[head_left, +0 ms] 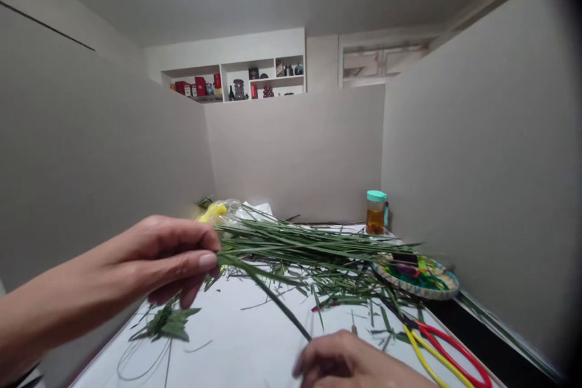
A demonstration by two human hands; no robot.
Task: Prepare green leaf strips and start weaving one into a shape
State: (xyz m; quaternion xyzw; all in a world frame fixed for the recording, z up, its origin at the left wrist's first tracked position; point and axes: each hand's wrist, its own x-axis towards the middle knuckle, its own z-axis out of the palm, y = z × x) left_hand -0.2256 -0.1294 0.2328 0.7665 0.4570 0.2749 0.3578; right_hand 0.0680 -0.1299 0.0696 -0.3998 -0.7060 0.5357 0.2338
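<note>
L hand (pixel 175 260) has a closed pinch, thumb pressed against the fingers, w/ a long green leaf blade (pixel 273 294) gripped at the tips; the blade looks folded or doubled there, w/ a second strip angling off to the right. R hand (pixel 352 361), partly cut off by the bottom edge, has its fingers curled in on the blade's lower end – tips blurred, so exact finger placement can't be told. The blade slopes down btwn the two hands, nearly straight, above the white tabletop (pixel 227 342).

Step in hand, judging by the pose: working one blade btwn both hands. Next move prob. calls for a firm L pinch so the fold doesn't slip, w/ the R hand guiding the loose length at an even, gentle pull; a thin blade like this could crease or split.

Around them: a heap of long grass leaves (pixel 300 242) behind, short leaf scraps (pixel 345 282) nearer, a star-like leaf cluster (pixel 168 321) below the L hand. Near the R hand, scissors w/ red & yellow handles (pixel 436 327); beyond, a woven tray (pixel 413 290) & a turquoise-lidded jar (pixel 375 221) of amber liquid.
</note>
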